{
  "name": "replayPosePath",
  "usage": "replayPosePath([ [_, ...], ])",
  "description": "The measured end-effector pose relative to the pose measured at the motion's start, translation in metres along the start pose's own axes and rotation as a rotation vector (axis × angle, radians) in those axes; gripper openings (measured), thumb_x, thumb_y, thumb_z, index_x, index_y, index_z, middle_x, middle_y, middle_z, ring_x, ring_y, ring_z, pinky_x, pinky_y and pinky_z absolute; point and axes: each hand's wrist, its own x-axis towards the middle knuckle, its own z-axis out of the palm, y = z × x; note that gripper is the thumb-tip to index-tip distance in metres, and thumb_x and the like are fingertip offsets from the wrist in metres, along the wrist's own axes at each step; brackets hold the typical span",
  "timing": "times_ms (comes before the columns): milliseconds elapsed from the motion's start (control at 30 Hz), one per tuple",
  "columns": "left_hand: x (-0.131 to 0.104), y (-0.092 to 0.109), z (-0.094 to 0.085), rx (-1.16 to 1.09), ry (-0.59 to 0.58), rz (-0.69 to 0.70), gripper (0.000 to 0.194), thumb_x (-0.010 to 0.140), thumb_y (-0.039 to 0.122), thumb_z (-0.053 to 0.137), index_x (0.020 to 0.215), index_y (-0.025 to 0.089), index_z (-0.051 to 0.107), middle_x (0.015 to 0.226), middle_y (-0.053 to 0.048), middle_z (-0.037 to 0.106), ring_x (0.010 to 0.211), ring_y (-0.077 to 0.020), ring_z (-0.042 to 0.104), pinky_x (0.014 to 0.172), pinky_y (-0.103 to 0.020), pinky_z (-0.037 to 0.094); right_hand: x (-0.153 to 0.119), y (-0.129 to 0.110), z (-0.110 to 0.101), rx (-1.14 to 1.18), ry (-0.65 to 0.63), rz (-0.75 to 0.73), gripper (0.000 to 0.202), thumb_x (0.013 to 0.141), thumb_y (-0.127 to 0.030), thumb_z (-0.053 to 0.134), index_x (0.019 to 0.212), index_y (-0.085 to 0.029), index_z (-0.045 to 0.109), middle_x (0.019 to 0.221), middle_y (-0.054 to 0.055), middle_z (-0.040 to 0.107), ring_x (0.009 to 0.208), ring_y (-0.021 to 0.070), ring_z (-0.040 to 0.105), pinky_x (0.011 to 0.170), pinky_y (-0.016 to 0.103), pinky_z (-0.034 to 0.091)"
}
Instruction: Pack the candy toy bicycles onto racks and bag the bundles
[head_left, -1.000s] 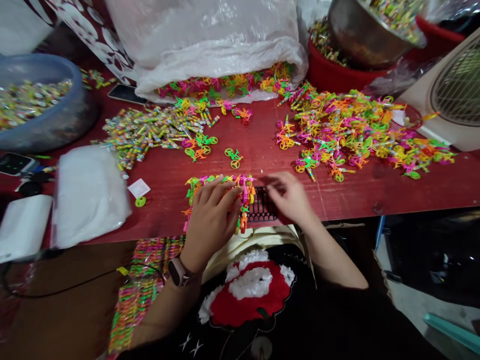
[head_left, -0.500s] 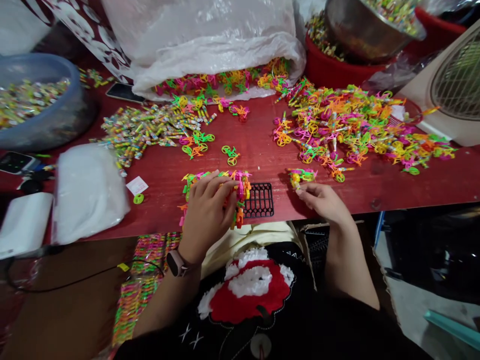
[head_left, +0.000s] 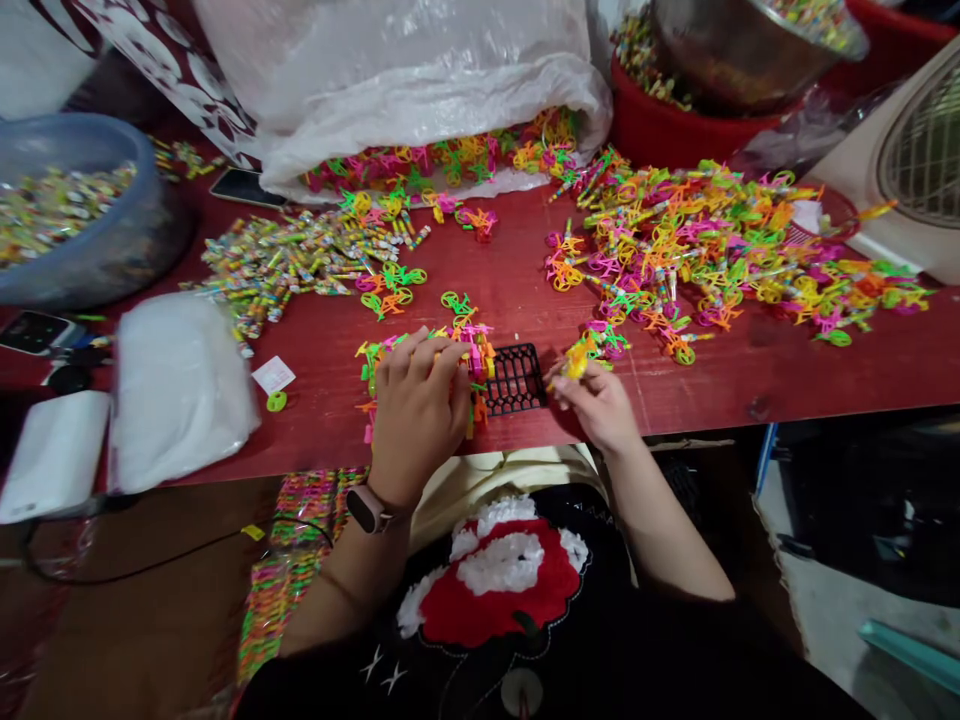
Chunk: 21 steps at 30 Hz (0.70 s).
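Note:
My left hand lies palm down over small bright plastic toy bicycles standing in a black grid rack. Its fingers are stretched out, and it hides much of the rack's left part. On the right, bare slots of the rack show. Just beyond that end, my right hand pinches a yellow toy bicycle between thumb and fingers. Behind this hand, green and pink toy bicycles lie on the red table.
A large heap of toy bicycles with candy tubes covers the right rear. Candy tubes are piled at the left, near a blue tub. A white plastic sack lies behind, and a fan stands at far right.
My right hand has moved left toward the rack with the yellow toy bicycle lifted in its fingers. My left hand has stayed over the rack, its fingers shifting slightly.

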Motion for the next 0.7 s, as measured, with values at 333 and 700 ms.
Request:
replayPosePath([
  [333,0.002,0.004,-0.006,0.006,-0.038,-0.031,0.029,0.107,0.029,0.049,0.134,0.027,0.059,0.137,-0.008,0.065,0.143,-0.0322,0.046,0.12,-0.054,0.035,-0.004,0.03,0.053,-0.716,-0.226,-0.325,0.011,0.098,-0.019,0.062,0.105,-0.021,0.07,0.107,0.01,0.073,0.105,0.025,0.068,0.095,0.04,0.056],
  [700,0.003,0.007,-0.007,0.013,-0.049,-0.034,0.029,0.108,0.03,0.048,0.134,0.025,0.06,0.138,-0.008,0.065,0.141,-0.033,0.047,0.119,-0.055,0.037,-0.005,0.016,0.075,-1.204,-0.333,-0.269,0.033,0.074,0.006,0.06,0.101,-0.012,0.068,0.11,0.016,0.064,0.11,0.0301,0.058,0.104,0.044,0.052],
])
